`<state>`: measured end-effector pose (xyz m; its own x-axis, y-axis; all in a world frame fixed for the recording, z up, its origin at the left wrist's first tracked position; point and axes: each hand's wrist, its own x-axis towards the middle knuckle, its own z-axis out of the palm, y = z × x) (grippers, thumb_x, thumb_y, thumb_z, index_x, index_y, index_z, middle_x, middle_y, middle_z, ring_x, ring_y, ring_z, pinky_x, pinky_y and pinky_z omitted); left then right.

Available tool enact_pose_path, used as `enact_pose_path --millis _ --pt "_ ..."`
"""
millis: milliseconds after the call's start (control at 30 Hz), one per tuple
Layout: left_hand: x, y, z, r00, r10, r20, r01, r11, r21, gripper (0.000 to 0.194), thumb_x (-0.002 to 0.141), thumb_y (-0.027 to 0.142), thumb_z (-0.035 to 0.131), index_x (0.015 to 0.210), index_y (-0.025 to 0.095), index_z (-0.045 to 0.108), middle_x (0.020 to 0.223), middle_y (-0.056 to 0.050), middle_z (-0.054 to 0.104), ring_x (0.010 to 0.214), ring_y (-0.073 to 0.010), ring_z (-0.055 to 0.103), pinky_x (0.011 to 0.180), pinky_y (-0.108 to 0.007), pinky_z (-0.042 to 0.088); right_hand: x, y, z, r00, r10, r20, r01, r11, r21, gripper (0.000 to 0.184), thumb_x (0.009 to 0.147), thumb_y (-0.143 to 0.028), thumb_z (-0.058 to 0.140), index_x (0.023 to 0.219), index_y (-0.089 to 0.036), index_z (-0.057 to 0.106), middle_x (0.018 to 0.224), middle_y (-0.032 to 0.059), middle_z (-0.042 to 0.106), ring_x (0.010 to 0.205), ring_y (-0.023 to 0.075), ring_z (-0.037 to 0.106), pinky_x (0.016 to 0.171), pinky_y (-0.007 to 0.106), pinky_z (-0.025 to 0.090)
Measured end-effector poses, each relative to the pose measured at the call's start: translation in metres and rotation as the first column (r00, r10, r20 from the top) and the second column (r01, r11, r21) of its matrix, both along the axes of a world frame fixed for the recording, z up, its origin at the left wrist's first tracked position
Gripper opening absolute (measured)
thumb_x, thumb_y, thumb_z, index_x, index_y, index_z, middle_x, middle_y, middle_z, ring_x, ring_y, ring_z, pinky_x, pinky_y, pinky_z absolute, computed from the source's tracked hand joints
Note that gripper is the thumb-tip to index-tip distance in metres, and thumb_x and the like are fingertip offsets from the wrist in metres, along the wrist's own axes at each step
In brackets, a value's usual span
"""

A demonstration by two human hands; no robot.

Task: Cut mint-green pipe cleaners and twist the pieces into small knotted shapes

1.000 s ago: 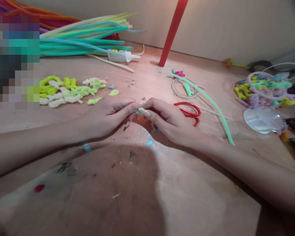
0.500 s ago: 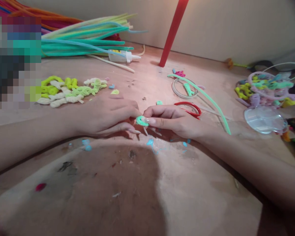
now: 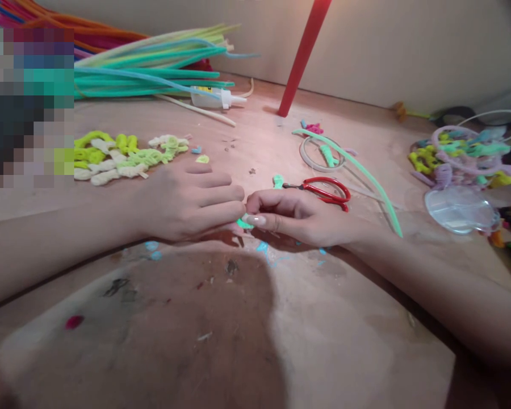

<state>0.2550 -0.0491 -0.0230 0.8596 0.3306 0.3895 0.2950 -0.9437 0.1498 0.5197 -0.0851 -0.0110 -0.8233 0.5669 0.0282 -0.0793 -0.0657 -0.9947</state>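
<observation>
Mint-green piece [image 3: 244,224], red tool handles [image 3: 333,199]

The left forearm [image 3: 63,244] and right forearm [image 3: 426,287] are bare and slim. The left hand [image 3: 191,199] and right hand [image 3: 296,216] are bare too, with slender fingers [image 3: 217,197]; the right thumbnail [image 3: 256,220] is long and shiny.

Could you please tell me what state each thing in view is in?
Left hand: palm down, fingertips at the green piece, grip hidden.
Right hand: closed, pinching the green piece.
Green piece: held, mostly covered by fingers.
Red-handled tool: lying down, partly hidden; open or shut unclear.
Green strip: loose, curved.
Clear bottle: on its side.
Stem bundle: lying flat.
Red pole: tilted.
</observation>
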Motion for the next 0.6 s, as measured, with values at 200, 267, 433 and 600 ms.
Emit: enact_pose_path --millis 200,267,433,600 --pt "0.009 -0.007 0.018 1.000 0.009 -0.021 -0.008 0.999 0.034 0.044 0.116 0.051 0.046 0.086 0.025 0.063 0.077 -0.005 0.067 0.065 -0.0195 0.055 0.062 -0.036 0.035 0.000 -0.002 -0.006 0.996 -0.089 0.020 0.087 0.993 0.083 0.038 0.108 -0.052 0.078 0.100 -0.018 0.061 0.085 -0.0036 0.057 0.075 0.0094 0.050 0.062 0.024 0.039" --pt "0.010 -0.008 0.020 1.000 -0.019 -0.020 0.021 0.995 0.100 0.039 0.117 0.042 0.046 0.086 0.024 0.061 0.076 -0.004 0.066 0.063 -0.0191 0.054 0.062 -0.036 0.036 0.000 -0.002 -0.007 0.994 -0.106 0.008 0.105 0.990 0.095 0.038 0.107 -0.051 0.080 0.099 -0.019 0.060 0.083 -0.0049 0.055 0.074 0.0092 0.049 0.063 0.024 0.040" --pt "0.007 -0.007 0.015 0.997 -0.053 0.057 0.037 0.967 0.252 0.033 0.119 0.040 0.045 0.095 0.024 0.061 0.083 -0.004 0.070 0.064 -0.0205 0.055 0.064 -0.037 0.037 -0.005 -0.003 -0.013 0.986 -0.155 -0.069 0.155 0.988 0.008 0.035 0.107 -0.050 0.080 0.102 -0.020 0.063 0.078 -0.0069 0.056 0.066 0.0082 0.045 0.060 0.023 0.040" --pt "0.008 -0.006 0.015 0.999 0.009 0.031 -0.015 0.980 0.197 0.039 0.120 0.043 0.041 0.091 0.025 0.060 0.080 -0.004 0.068 0.060 -0.0201 0.052 0.062 -0.038 0.034 -0.007 -0.006 -0.010 0.987 -0.149 -0.067 0.142 0.986 -0.091 0.035 0.111 -0.052 0.074 0.100 -0.020 0.062 0.071 -0.0091 0.047 0.061 0.0084 0.040 0.059 0.024 0.039"
